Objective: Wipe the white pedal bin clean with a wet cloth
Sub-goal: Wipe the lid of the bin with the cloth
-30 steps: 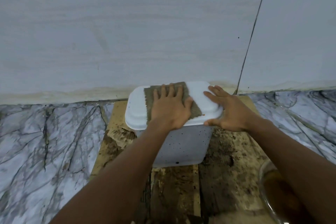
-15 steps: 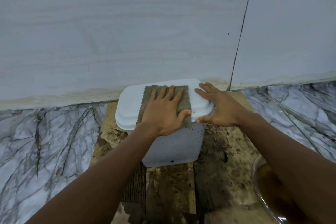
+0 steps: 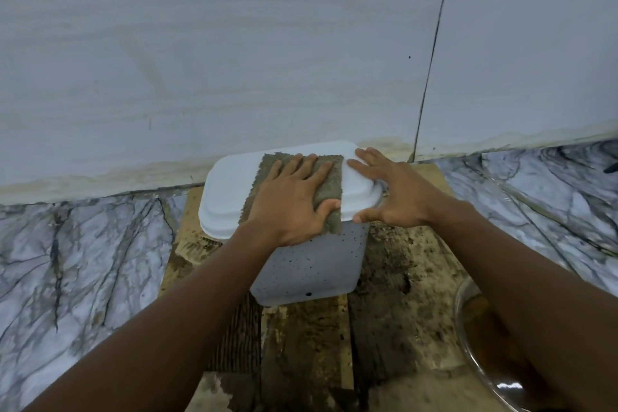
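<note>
The white pedal bin [image 3: 311, 267] stands on a dirty wooden board against the wall, its front speckled with dark spots. Its white lid [image 3: 227, 187] is down. A grey-brown wet cloth [image 3: 329, 189] lies flat across the lid and hangs a little over the front edge. My left hand [image 3: 294, 201] presses flat on the cloth, fingers spread and thumb hooked over its front edge. My right hand [image 3: 391, 191] rests on the lid's right end, fingers on top and thumb under the rim, steadying the bin.
The stained wooden board [image 3: 401, 278] lies on a grey-veined marble floor [image 3: 83, 261]. A pale wall [image 3: 267, 43] with a yellowed base strip rises right behind the bin. A glass bowl [image 3: 478, 341] with brown water sits at the lower right, partly behind my right forearm.
My left hand has slid the cloth across the lid toward its right end, so the cloth now meets my right hand's fingers. My right hand stays on the lid's right end.
</note>
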The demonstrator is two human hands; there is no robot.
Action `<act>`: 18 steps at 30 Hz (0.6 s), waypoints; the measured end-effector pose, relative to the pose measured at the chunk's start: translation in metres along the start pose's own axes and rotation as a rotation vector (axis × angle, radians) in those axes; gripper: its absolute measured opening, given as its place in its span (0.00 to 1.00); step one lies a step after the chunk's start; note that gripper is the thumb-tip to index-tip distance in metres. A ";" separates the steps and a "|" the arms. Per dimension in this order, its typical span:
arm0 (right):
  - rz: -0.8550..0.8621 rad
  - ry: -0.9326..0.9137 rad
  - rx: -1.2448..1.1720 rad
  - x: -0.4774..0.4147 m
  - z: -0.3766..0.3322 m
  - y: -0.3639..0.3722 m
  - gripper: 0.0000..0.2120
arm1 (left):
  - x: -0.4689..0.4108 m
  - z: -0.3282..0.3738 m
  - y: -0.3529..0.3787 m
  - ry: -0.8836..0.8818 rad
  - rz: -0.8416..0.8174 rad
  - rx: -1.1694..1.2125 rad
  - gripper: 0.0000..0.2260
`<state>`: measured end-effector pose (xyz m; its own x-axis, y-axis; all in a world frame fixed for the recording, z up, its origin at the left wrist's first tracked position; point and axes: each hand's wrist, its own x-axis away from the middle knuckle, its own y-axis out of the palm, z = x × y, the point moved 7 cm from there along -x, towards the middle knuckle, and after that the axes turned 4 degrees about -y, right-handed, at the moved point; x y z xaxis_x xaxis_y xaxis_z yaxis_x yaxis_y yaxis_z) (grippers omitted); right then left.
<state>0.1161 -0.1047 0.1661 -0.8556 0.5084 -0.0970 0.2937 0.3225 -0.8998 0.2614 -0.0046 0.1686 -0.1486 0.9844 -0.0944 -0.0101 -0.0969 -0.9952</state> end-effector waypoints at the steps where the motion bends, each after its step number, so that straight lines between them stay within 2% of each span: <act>1: 0.001 -0.002 0.003 -0.001 0.001 0.000 0.51 | -0.005 0.006 0.000 -0.012 0.000 -0.002 0.37; 7: 0.012 -0.016 -0.031 -0.002 0.003 0.004 0.49 | -0.008 0.022 0.006 -0.015 0.039 -0.036 0.35; 12: 0.014 0.008 -0.037 -0.005 -0.001 0.005 0.49 | 0.033 -0.053 0.002 -0.066 0.162 -0.052 0.34; 15: 0.013 0.010 -0.030 -0.005 -0.001 0.004 0.49 | 0.064 -0.102 0.001 -0.113 0.256 0.019 0.33; 18: 0.017 0.009 -0.018 -0.005 -0.001 0.004 0.49 | 0.076 -0.110 0.002 -0.197 0.319 0.104 0.32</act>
<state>0.1221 -0.1053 0.1636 -0.8465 0.5212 -0.1086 0.3162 0.3281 -0.8902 0.3589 0.0863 0.1569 -0.3477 0.8561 -0.3824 -0.0314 -0.4182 -0.9078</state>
